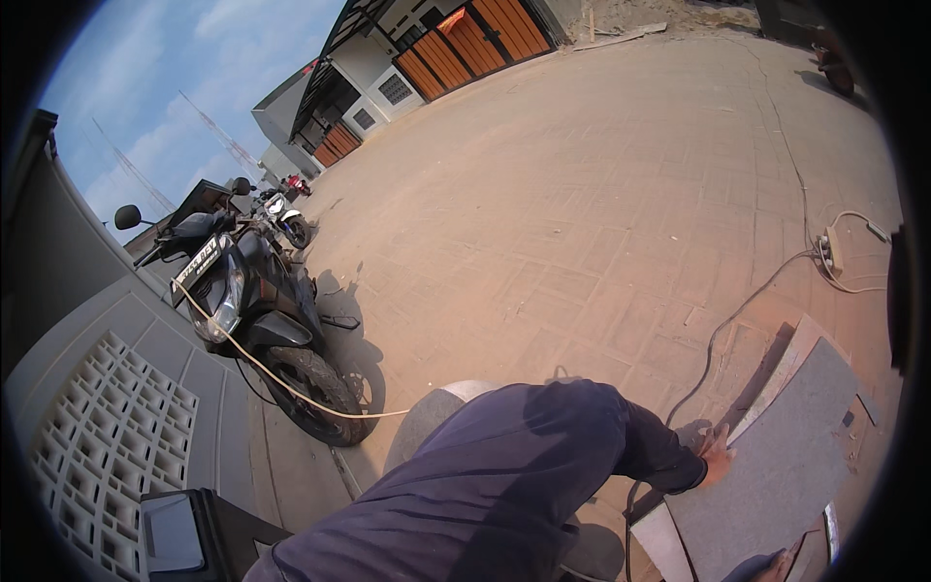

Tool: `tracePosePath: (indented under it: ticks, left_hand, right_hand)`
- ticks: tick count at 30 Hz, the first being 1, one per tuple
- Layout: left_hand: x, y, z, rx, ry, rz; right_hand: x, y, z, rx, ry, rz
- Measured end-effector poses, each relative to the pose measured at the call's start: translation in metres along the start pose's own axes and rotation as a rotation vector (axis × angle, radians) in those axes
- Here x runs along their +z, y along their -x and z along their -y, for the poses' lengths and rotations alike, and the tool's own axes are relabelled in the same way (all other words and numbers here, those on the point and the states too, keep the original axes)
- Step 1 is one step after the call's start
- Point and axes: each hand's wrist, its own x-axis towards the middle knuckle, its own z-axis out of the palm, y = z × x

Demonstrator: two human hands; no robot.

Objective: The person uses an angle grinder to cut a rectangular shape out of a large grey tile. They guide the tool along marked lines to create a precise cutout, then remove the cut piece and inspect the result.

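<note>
A large flat grey tile (776,466) lies at the lower right, with paler pieces showing along its far and near edges. My left hand (716,454) rests at the tile's left edge, its fingers stretched out against it; my dark-sleeved left arm reaches across from the lower left. Only part of my right hand (776,565) shows, low on the tile at the bottom of the picture. Beside it is a thin dark-brown piece (799,549). Whether the right hand grips anything is hidden.
A dark cable (713,354) runs past the tile to a power strip (833,250). A black motorcycle (257,301) stands at left, a pale hose or cord (291,393) running across it. More motorcycles, a patterned vent wall (112,436) and orange-brown gates (470,48) border the paving.
</note>
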Motion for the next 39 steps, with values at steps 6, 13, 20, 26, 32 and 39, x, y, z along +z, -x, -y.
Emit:
tracePosePath:
  ticks: [6,13,20,26,32,39]
  left_hand:
    - [-0.02,0.071,-0.079,-0.097,0.078,0.183]
    - [-0.087,0.079,-0.06,-0.04,0.073,-0.023]
    - [-0.113,0.005,-0.108,0.358,-0.121,-0.217]
    - [-0.157,-0.073,-0.129,0.523,-0.228,-0.077]
    - [-0.133,-0.118,-0.147,0.655,-0.383,-0.105]
    - [-0.125,-0.145,-0.165,0.776,-0.35,-0.024]
  right_hand:
    - [0.019,0.024,0.024,0.003,-0.108,0.037]
    - [0.063,0.059,0.01,0.138,-0.214,0.215]
    - [0.059,0.091,0.002,0.189,-0.365,0.183]
    - [0.11,0.13,-0.028,0.335,-0.532,0.133]
    - [0.126,0.117,-0.051,0.415,-0.636,0.24]
    - [0.151,0.109,-0.048,0.489,-0.625,0.305]
